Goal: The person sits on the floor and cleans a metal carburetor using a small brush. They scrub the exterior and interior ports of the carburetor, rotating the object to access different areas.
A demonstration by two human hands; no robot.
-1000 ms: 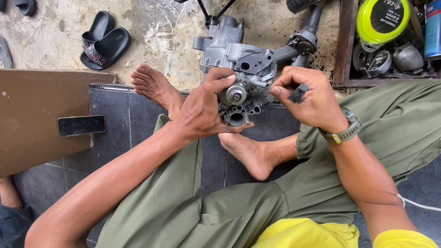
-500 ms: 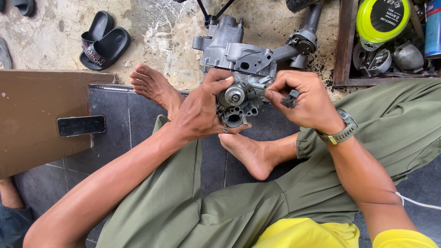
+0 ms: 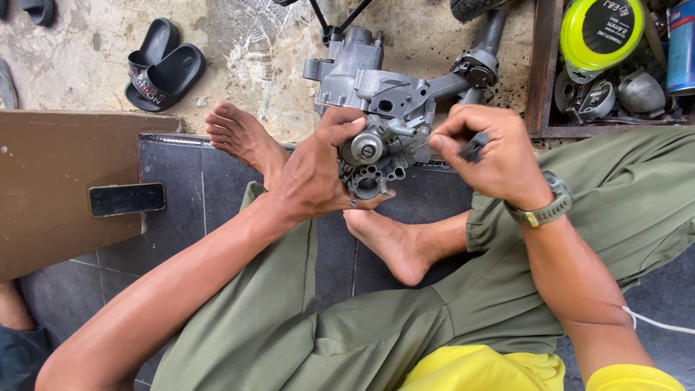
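above the crossed feet, left hand grips a grey metal engine part. right hand pinches a small dark tool beside it.

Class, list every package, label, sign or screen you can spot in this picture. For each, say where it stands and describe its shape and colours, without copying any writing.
Round spool pack: top right, in the wooden tray; lime-yellow rim, dark round label with pale print.
Blue can: far right edge of the tray; cylinder, blue with a red band, cut off by the frame.
Phone: left, flat on the brown board; black rectangle, screen dark.
Sandals: top left on the concrete; black, pale print on a strap.
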